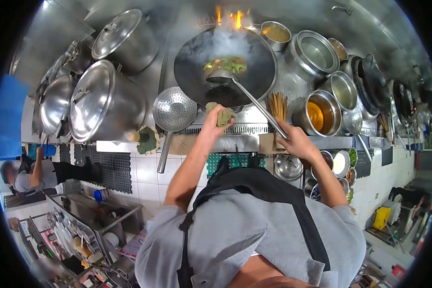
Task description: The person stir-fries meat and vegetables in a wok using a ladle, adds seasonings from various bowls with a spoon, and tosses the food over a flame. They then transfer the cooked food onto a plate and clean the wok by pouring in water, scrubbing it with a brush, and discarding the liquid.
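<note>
My left hand (217,120) is closed round a folded greenish cloth (226,116) at the near rim of a large black wok (189,69). The cloth seems to cover the wok's edge or handle there. In my right hand (295,140) is the long handle of a steel ladle (260,106). Its bowl rests inside the wok, against a heap of green and brown food (231,64). Smoke rises off the food, and flames (236,19) show behind the far rim. How the fingers grip under the cloth is partly hidden.
A perforated skimmer (174,109) lies left of the wok, beside large lidded pots (93,101). To the right stand a bamboo brush (277,105), a pot of orange oil (320,115) and several other pots. Small ingredient bowls (341,163) sit below my right forearm. Another person (43,175) is at far left.
</note>
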Motion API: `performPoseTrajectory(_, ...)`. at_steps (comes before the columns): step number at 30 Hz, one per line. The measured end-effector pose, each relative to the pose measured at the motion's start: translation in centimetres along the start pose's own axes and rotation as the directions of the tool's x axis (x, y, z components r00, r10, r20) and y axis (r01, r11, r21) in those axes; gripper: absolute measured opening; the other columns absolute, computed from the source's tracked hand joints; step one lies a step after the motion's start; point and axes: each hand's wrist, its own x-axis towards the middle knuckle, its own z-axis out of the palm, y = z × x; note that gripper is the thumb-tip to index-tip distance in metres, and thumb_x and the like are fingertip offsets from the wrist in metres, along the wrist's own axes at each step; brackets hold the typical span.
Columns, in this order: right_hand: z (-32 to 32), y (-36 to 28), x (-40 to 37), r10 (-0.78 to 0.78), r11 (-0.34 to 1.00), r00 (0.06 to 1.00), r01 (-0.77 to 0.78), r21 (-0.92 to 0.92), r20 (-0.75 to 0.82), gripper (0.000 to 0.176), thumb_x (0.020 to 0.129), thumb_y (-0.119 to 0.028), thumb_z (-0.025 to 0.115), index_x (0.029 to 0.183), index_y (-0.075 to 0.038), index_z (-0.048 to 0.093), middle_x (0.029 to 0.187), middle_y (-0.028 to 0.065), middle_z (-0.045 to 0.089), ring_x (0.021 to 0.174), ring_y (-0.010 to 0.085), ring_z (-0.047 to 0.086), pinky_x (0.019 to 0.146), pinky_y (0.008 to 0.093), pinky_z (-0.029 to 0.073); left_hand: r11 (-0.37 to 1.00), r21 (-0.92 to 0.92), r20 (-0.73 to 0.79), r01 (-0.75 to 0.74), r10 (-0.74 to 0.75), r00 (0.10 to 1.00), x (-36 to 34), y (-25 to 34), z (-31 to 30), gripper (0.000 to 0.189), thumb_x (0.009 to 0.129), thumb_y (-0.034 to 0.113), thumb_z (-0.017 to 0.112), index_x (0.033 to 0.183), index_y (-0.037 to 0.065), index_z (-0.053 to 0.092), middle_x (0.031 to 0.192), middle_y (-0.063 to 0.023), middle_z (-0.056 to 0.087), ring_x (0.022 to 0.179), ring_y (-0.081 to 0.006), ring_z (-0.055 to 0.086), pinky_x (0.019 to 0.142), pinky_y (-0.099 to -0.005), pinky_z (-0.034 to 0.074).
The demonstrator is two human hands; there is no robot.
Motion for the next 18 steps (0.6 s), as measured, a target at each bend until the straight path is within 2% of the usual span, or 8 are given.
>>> performPoseTrajectory(3, -2.3, -0.9, -0.8, -0.008, 0.997, 0.995, 0.015, -0.073, 0.099, 0.067, 0.090, -0.010, 0.067, 0.150, 0.005, 0.042, 0.118, 0.0364, 0.064, 0.112, 0.0475, 0.064, 0.096, 0.0490, 0.050, 0.996, -0.049, 0.017, 0.074, -0.073, 0.997, -1.2, 1.3, 1.7, 0.021, 0.088, 0.018, 0.069, 0.104, 0.006, 0.062, 0.098, -0.0124, 0.067, 0.091, -0.0304, 0.067, 0.074, -0.0450, 0.060)
performPoseTrajectory(4, -1.8, 0.1, -0.4, -0.103, 0.985, 0.993, 0.109, -0.133, 0.056, 0.067, 0.090, -0.008, 0.066, 0.149, 0.007, 0.040, 0.112, 0.0370, 0.065, 0.108, 0.0480, 0.065, 0.094, 0.0507, 0.051, 0.994, -0.050, 0.001, 0.097, -0.097, 0.995, -1.8, 1.2, 2.0, 0.021, 0.088, 0.018, 0.069, 0.104, 0.007, 0.062, 0.097, -0.0121, 0.067, 0.091, -0.0305, 0.067, 0.074, -0.0450, 0.059)
performPoseTrajectory(7, 0.6, 1.7, 2.8, -0.066, 0.988, 0.997, 0.059, -0.141, -0.042, 0.068, 0.089, -0.006, 0.065, 0.149, 0.009, 0.038, 0.106, 0.0365, 0.066, 0.103, 0.0488, 0.066, 0.090, 0.0537, 0.051, 0.999, -0.034, -0.080, -0.036, 0.034, 0.996, 0.9, 0.4, 2.5, 0.012, 0.090, 0.017, 0.064, 0.097, 0.007, 0.062, 0.093, -0.0116, 0.067, 0.082, -0.0285, 0.068, 0.066, -0.0436, 0.060)
performPoseTrajectory(8, 1.8, 3.1, 4.0, -0.096, 0.978, 0.990, 0.075, -0.193, -0.105, 0.069, 0.088, -0.004, 0.064, 0.150, 0.010, 0.036, 0.101, 0.0357, 0.067, 0.098, 0.0506, 0.066, 0.087, 0.0565, 0.050, 0.988, 0.006, -0.050, -0.154, 0.154, 0.987, 0.2, -0.8, 2.3, 0.014, 0.091, 0.017, 0.064, 0.101, 0.007, 0.062, 0.096, -0.0120, 0.068, 0.086, -0.0293, 0.068, 0.068, -0.0451, 0.061)
performPoseTrajectory(11, 2.8, 2.7, 4.6, -0.029, 0.973, 0.985, -0.011, -0.229, -0.171, 0.071, 0.089, -0.005, 0.064, 0.151, 0.010, 0.034, 0.099, 0.0348, 0.068, 0.096, 0.0520, 0.066, 0.088, 0.0569, 0.050, 0.999, 0.001, 0.015, -0.050, 0.050, 0.999, -1.0, -5.6, -4.8, 0.027, 0.092, 0.023, 0.065, 0.114, 0.008, 0.063, 0.109, -0.0136, 0.070, 0.095, -0.0304, 0.070, 0.074, -0.0478, 0.061)
performPoseTrajectory(12, 2.7, 2.4, 3.9, 0.005, 0.974, 0.986, -0.043, -0.223, -0.167, 0.070, 0.090, -0.008, 0.066, 0.152, 0.007, 0.036, 0.102, 0.0354, 0.068, 0.097, 0.0523, 0.066, 0.089, 0.0556, 0.051, 0.997, 0.073, 0.023, 0.005, -0.006, 1.000, -2.1, -6.1, -6.0, 0.033, 0.092, 0.026, 0.066, 0.120, 0.009, 0.064, 0.117, -0.0142, 0.070, 0.101, -0.0309, 0.070, 0.078, -0.0485, 0.061)
performPoseTrajectory(16, 3.9, 4.5, 1.6, -0.190, 0.977, 0.948, 0.155, -0.149, -0.256, 0.067, 0.091, -0.011, 0.069, 0.150, 0.003, 0.043, 0.110, 0.0355, 0.067, 0.100, 0.0502, 0.067, 0.090, 0.0514, 0.053, 0.998, -0.043, 0.018, -0.043, 0.044, 0.999, -1.4, -4.3, -2.7, 0.028, 0.090, 0.019, 0.066, 0.115, 0.007, 0.062, 0.108, -0.0148, 0.069, 0.092, -0.0306, 0.070, 0.069, -0.0497, 0.061)
performPoseTrajectory(18, 2.1, 1.8, 0.2, 0.026, 0.999, 0.995, -0.028, -0.018, -0.094, 0.067, 0.090, -0.009, 0.070, 0.150, 0.004, 0.043, 0.120, 0.0355, 0.063, 0.112, 0.0465, 0.065, 0.094, 0.0475, 0.051, 0.993, -0.064, -0.085, -0.096, 0.091, 0.992, -1.2, -1.2, 1.4, 0.019, 0.088, 0.019, 0.068, 0.101, 0.008, 0.059, 0.097, -0.0126, 0.067, 0.087, -0.0281, 0.067, 0.070, -0.0452, 0.060)
